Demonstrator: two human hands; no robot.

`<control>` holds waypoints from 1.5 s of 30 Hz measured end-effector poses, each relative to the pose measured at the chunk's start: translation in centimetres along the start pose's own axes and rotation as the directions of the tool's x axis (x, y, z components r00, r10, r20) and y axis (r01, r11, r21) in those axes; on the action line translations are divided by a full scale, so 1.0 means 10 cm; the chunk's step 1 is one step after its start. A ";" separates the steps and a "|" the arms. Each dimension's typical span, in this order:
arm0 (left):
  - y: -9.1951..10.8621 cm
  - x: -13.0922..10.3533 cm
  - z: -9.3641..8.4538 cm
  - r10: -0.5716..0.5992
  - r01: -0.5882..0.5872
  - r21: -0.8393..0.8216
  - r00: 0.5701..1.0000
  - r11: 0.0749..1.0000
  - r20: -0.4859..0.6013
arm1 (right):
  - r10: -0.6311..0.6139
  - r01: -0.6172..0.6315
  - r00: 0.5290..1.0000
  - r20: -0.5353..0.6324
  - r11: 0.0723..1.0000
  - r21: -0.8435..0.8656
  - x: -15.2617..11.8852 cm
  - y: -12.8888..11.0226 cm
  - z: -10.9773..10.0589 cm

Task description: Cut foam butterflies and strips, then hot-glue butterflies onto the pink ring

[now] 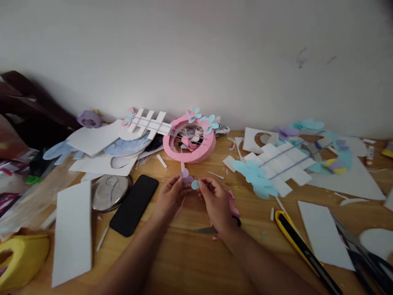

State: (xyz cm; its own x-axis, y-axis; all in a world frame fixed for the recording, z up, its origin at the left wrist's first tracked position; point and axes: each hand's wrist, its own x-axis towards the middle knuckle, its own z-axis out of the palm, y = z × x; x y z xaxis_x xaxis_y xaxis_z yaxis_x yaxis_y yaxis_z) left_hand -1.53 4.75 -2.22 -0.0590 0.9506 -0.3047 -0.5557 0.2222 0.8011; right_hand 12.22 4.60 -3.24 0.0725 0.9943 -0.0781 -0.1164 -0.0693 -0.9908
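My left hand (170, 196) pinches a small purple paper piece (185, 173) with rounded lobes, above the middle of the wooden table. Close to its right, my right hand (215, 200) holds a small light-blue paper disc (195, 184) between thumb and fingers. The two pieces are side by side; whether they touch is unclear. Just beyond both hands lies a pink ring (173, 153) with blue and pink paper flowers and strings running to a white slatted strip (153, 124). Small scissors (205, 230) and pink paper (231, 200) lie partly hidden beneath my right hand.
At left are a black phone (134, 205), a round metal tin (106, 192), a white board (73, 233) and a yellow roll (26, 258). At right lie a blue paper ring with white slats (279, 164), a yellow-black cutter (297, 241), a white rectangle (325, 233) and large scissors (362, 250).
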 end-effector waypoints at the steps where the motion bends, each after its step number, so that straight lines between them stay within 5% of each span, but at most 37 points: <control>1: -0.01 0.00 0.01 -0.005 0.005 -0.035 1.000 0.999 0.007 | 0.007 -0.006 1.000 -0.001 1.000 0.012 0.00 -0.01 0.00; 10: -0.07 0.03 -0.04 0.046 -0.040 -0.060 0.994 0.997 0.102 | -0.020 0.020 0.999 0.043 1.000 -0.015 0.01 -0.01 -0.02; 17: -0.03 0.01 -0.01 0.033 -0.026 -0.079 0.995 0.997 0.097 | -0.021 0.019 0.992 0.128 1.000 0.011 0.00 -0.01 -0.02; 31: -0.04 0.00 0.00 0.044 -0.042 -0.072 0.998 0.997 0.032 | -0.075 0.078 0.990 0.122 0.997 -0.021 -0.01 0.00 0.01; 45: -0.12 0.01 -0.04 0.142 -0.149 0.147 0.988 0.978 0.056 | -0.061 0.065 0.996 0.061 0.996 -0.065 -0.03 -0.01 0.02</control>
State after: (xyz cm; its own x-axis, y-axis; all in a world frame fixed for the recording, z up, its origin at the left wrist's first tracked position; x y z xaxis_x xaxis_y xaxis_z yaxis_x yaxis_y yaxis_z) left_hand -1.23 4.48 -3.46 -0.0911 0.9831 -0.1585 -0.4127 0.1076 0.9045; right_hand 12.04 4.37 -3.12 0.0187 0.9998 -0.0107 -0.0464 -0.0098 -0.9989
